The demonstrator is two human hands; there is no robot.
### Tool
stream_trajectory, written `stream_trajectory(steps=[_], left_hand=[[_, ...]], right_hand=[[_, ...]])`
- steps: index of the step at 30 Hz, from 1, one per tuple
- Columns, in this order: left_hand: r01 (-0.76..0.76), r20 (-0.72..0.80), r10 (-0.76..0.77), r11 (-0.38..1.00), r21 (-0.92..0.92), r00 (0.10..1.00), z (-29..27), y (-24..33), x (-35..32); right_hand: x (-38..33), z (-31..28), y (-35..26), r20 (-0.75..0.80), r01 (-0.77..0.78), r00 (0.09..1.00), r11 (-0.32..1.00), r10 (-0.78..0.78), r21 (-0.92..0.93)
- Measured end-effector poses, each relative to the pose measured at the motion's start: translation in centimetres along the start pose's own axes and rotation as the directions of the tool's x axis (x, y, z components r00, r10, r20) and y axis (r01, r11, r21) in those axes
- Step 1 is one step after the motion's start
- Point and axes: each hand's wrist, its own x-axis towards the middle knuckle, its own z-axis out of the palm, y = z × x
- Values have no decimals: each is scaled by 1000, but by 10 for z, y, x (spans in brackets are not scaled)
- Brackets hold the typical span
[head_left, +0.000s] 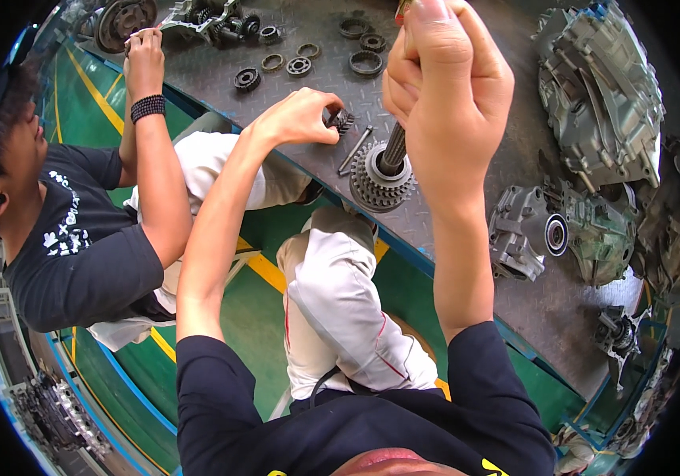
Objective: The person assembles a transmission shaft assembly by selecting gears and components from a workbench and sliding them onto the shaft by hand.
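My left hand point(296, 117) is at the table's near edge, thumb and fingers curled round a small dark toothed gear point(343, 121). My right hand point(455, 87) is raised high in a closed grip. A small red and gold piece point(400, 9) peeks out beside its fingers; the rest of what it holds is hidden. Below that hand, a splined shaft point(394, 149) rises from a stacked gear cluster point(382, 186) on the table, its upper end hidden behind my hand. A thin metal rod point(356, 151) lies between the left-hand gear and the cluster.
Several loose gears and rings, including a dark gear point(247, 78), lie across the metal table point(316, 170). A large gearbox housing point(602, 95) and smaller castings point(524, 230) stand at the right. On my left a seated co-worker point(94, 230) reaches toward a round drum part point(124, 24).
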Motion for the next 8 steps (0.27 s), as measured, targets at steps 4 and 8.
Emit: stream_trajectory(steps=[4,8], left_hand=[[-11,-43,10,999,-32,999,7,-3,-4],[-46,-111,42,999,-29,993,12,-2,-7]], right_hand=[[-1,5,-8,-71,-60,996,998,58,-30],[-1,0,-7,-14,-30,999,1000,30,9]])
